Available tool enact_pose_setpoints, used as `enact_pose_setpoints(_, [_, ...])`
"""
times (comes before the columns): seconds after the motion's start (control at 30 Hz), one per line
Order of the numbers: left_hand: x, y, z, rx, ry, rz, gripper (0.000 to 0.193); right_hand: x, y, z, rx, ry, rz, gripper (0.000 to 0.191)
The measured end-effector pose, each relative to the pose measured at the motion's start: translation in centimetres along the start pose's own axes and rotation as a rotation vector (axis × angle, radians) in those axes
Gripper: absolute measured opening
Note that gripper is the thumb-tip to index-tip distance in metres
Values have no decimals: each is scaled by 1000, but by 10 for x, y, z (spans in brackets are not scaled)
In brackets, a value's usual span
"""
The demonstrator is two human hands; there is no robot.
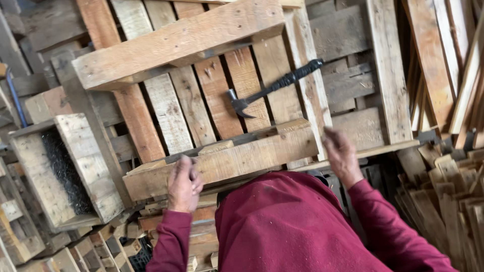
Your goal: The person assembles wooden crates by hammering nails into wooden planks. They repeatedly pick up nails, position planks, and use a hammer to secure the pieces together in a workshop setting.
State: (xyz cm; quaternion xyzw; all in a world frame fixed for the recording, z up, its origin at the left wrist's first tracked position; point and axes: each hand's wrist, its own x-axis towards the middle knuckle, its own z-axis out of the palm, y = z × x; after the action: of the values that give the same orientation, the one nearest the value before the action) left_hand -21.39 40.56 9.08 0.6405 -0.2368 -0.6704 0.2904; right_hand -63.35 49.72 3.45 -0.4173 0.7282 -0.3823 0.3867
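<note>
Hammer (pixel 275 86): black grip, claw head. Lies flat on the slats of a wooden pallet (pixel 201 100), untouched, beyond both hands and between them. Long axis slanted; head toward the lower left, handle end toward the upper right.

Left hand (pixel 184 185): fingers curled loosely, resting at the near crossbeam (pixel 222 161) of the pallet; whether it grips anything cannot be told.

Right hand (pixel 342 156): blurred, fingers half open, holding nothing, at the pallet's near right edge.

Wooden box (pixel 65 171), holding dark nails, to the left.

right hand (pixel 339 153) motion-blurred, grip unclear
</note>
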Motion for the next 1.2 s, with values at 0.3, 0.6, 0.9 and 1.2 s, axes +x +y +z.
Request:
enact_pose_setpoints(0.3, [58, -13, 131, -1180, -383, -181, 41, 200, -53, 61, -969, -400, -695, 41])
enact_pose_setpoints(0.6, [50, -7, 112, -989, -419, 28, 34, 245, -61, 81, -1315, -749, -434, 39])
enact_pose_setpoints(0.9, [44, -20, 107, -905, -542, 8, 17, 137, -72, 2, -855, -476, -28, 44])
enact_pose_setpoints(1.2, [49, -28, 101, -712, -650, -264, 23, -113, -14, 7, 386, 269, 459, 26])
